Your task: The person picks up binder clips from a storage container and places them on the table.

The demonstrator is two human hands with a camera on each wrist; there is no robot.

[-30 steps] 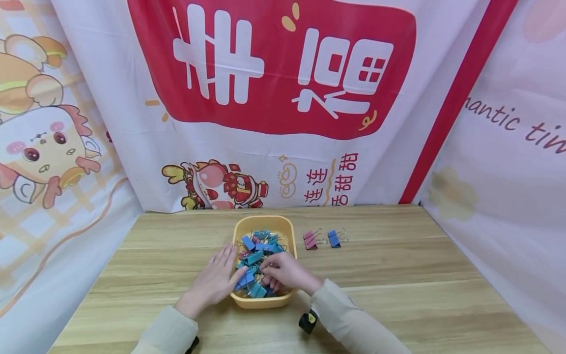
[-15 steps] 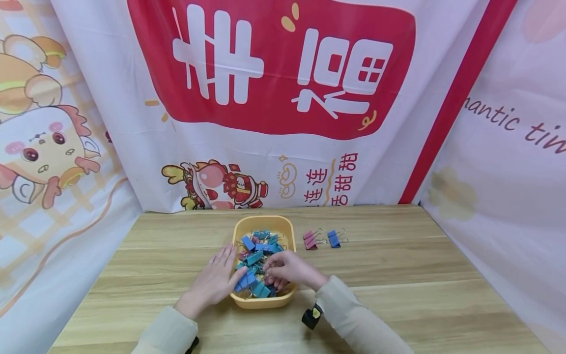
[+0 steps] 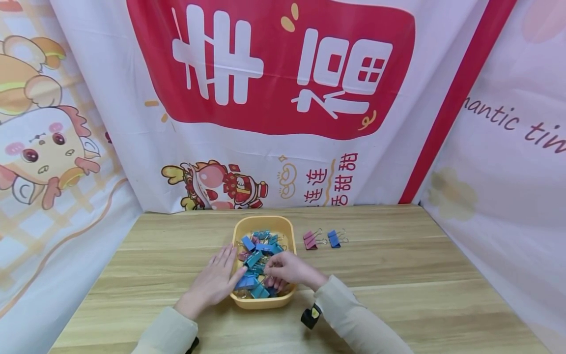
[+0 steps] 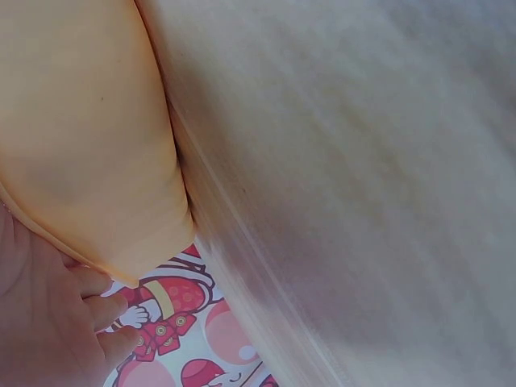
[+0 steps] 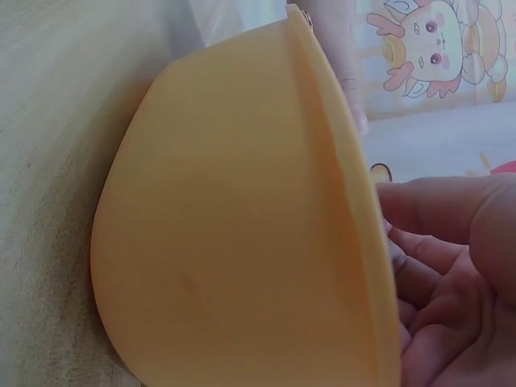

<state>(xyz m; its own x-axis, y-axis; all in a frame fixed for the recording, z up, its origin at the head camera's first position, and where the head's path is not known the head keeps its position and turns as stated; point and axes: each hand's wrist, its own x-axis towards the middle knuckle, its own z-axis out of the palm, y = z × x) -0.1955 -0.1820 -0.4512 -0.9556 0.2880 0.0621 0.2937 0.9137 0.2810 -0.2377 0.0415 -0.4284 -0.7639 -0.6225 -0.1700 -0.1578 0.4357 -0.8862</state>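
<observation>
A yellow plastic bin stands on the table, holding a heap of blue, teal and pink binder clips. My left hand lies along the bin's left rim, fingers extended and thumb reaching over the edge beside a blue clip. Inside the right half of the bin, my right hand has its fingers bent down among the clips; its fingertips are partly hidden, so whether they pinch a clip is unclear. In the right wrist view, the bin wall covers the fingertips of the right hand.
Right of the bin, a pink binder clip and a blue binder clip lie side by side on the wooden table. A printed cloth hangs along the table's back edge, with more cloth at both sides.
The right hand has shifted slightly to the right within the bin. Several teal and blue clips near its fingers have turned or slid a little. The left hand stays in place.
</observation>
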